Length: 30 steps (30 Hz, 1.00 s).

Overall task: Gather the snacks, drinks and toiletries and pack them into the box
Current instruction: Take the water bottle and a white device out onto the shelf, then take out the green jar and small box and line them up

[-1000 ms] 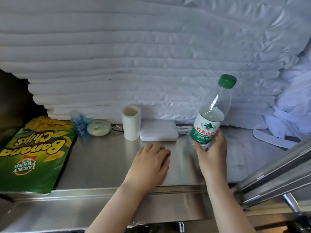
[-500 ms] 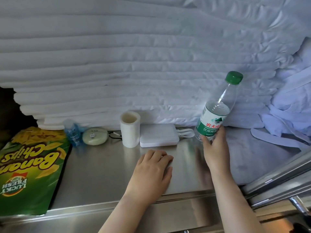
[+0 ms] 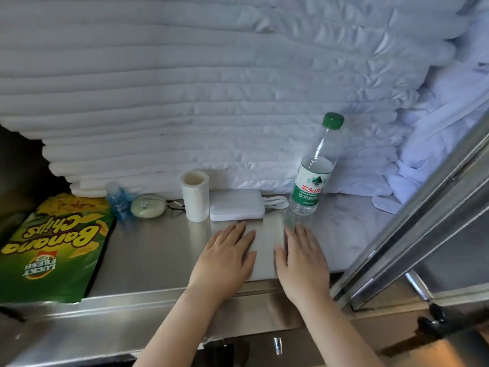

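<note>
A clear water bottle (image 3: 313, 178) with a green cap and green label stands upright on the steel shelf (image 3: 158, 250), free of any hand. My right hand (image 3: 301, 258) lies flat on the shelf just in front of it, fingers straight. My left hand (image 3: 227, 255) rests flat beside it, fingertips near a white power bank (image 3: 236, 205). Left of that stand a white tissue roll (image 3: 195, 196), a pale green soap case (image 3: 147, 206) and a small blue bottle (image 3: 118, 201). A green Banana Chips bag (image 3: 53, 247) lies flat at the far left. No box is in view.
A tall stack of folded white linen (image 3: 211, 88) fills the back of the shelf, with crumpled white cloth (image 3: 436, 160) at the right. A slanted steel door frame (image 3: 412, 234) crosses the right side. The shelf's front lip (image 3: 132, 313) runs below my wrists.
My right hand set the water bottle upright on the shelf, let go and came down flat in front of it. My left hand stayed flat on the shelf.
</note>
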Tool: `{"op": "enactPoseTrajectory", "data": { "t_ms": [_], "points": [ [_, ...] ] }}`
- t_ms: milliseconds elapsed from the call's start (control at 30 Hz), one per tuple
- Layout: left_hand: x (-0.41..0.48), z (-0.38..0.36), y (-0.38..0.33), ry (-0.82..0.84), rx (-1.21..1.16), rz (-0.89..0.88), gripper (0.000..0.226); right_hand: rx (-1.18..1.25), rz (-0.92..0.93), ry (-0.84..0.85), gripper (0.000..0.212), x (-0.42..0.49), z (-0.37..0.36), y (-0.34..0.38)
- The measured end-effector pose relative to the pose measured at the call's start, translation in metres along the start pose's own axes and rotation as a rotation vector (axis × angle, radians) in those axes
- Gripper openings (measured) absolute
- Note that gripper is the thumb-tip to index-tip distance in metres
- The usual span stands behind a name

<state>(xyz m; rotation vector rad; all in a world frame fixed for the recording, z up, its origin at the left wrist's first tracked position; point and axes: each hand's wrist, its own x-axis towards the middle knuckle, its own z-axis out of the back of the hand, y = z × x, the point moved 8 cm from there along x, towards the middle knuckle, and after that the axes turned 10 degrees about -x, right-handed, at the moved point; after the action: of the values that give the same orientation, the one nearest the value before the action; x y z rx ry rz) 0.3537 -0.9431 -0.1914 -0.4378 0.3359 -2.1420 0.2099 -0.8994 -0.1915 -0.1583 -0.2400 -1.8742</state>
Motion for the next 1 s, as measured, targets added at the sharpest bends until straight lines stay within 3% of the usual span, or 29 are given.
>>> {"op": "enactPoseTrajectory", "data": {
  "t_ms": [233,500,667,867,1000],
  "points": [
    [-0.038,-0.015,-0.019,-0.008,0.191,0.164,0.057,-0.037,0.237,0.06,0.06,-0.038,0.0,-0.01],
    [-0.12,-0.031,-0.097,-0.11,0.022,0.289,0.058,0.211,0.44,0.13,0.06,-0.137,0.046,-0.061],
    [-0.141,-0.001,-0.215,-0.224,-0.169,0.058,0.055,0.197,0.413,-0.078,0.056,-0.196,0.134,-0.163],
    [-0.119,0.001,-0.424,-0.188,-0.233,-0.45,0.05,0.107,0.017,-0.351,0.063,-0.254,0.242,-0.33],
    [-0.102,-0.033,-0.554,-0.104,-0.315,-0.69,0.05,0.008,-0.239,-0.423,0.065,-0.31,0.283,-0.432]
  ]
}}
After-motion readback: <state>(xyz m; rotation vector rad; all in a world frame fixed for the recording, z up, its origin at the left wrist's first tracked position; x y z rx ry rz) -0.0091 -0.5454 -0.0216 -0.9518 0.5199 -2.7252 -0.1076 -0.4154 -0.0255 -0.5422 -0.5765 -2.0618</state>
